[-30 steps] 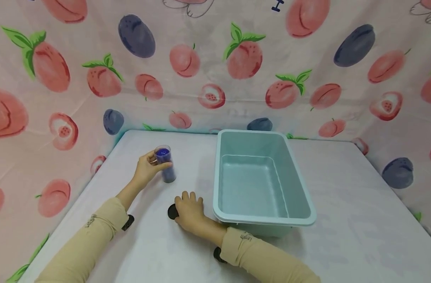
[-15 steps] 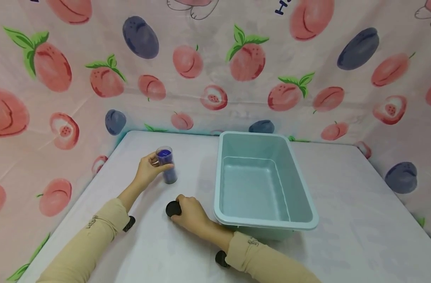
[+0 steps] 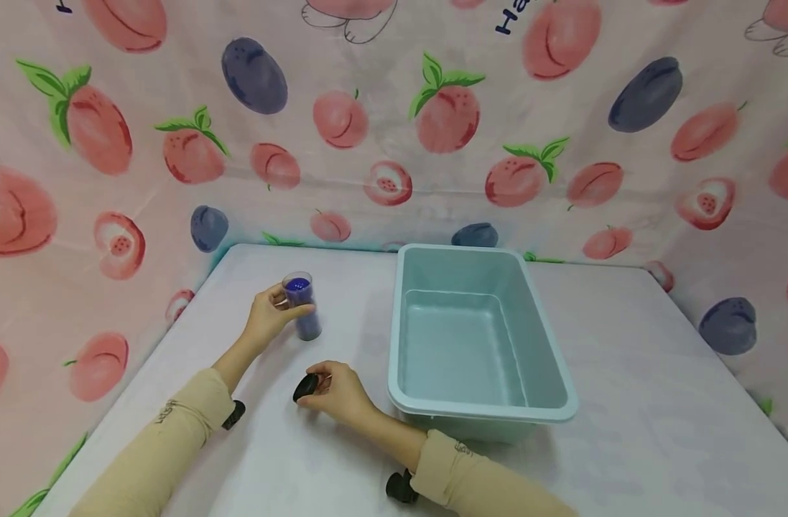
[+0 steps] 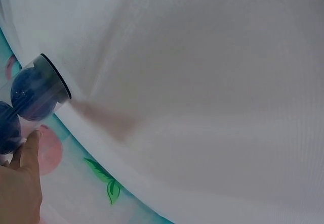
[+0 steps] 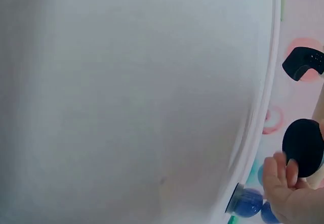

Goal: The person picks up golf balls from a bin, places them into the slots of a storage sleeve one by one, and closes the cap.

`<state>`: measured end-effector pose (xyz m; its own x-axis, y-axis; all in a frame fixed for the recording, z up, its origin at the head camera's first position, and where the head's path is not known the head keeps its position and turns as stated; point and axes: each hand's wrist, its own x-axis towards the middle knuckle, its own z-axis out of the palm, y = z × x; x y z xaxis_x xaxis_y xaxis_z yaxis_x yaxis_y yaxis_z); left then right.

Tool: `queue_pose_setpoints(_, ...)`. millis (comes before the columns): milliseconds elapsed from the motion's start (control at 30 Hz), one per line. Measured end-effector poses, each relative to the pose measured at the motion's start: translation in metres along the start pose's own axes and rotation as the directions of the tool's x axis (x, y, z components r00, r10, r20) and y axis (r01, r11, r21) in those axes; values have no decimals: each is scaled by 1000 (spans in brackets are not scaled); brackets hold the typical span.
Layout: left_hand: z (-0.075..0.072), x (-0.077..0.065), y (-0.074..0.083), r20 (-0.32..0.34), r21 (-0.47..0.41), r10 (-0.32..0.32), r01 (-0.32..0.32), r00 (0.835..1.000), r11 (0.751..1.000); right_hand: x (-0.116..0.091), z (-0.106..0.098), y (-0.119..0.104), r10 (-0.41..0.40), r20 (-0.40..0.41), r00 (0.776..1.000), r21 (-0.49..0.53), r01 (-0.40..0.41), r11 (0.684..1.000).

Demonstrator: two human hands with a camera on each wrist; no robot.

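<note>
A clear cylindrical container stands upright on the left part of the table. My left hand holds it around its side, thumb across the front. In the left wrist view, large blue balls show through its clear wall, and a dark rim edges its bottom. Nearer to me, my right hand pinches a round black lid by its edge, tilted up on its side. The right wrist view shows the lid's dark flat face between thumb and fingers. The container's top has no cover on it.
A light blue-green plastic basin stands to the right of both hands, its inside bare. The white-covered table runs back to a fruit-print cloth. Black wrist devices sit under the sleeves.
My right hand has lifted the black lid from lying flat and turned it onto its edge, shifting slightly left. The left hand and the container have stayed in place.
</note>
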<state>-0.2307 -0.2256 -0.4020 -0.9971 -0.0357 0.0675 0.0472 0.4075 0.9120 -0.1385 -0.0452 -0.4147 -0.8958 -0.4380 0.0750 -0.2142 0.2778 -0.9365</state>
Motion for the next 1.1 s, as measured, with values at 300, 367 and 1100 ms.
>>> queue_pose_setpoints(300, -3, 3, 2, -10, 2, 4, -4, 1000, 1000, 1, -2, -8, 19, -34, 999, 167, -13, 986)
queue_pose_setpoints(367, -1, 3, 1, -12, -1, 2, -2, 1000, 1000, -2, -4, -10, 10, -70, 998, 176, 3, 984)
queue_pose_setpoints(1100, 18, -5, -8, -37, -18, 35, -36, 999, 999, -34, -29, -59, -21, -17, 1000, 393, 26, 919)
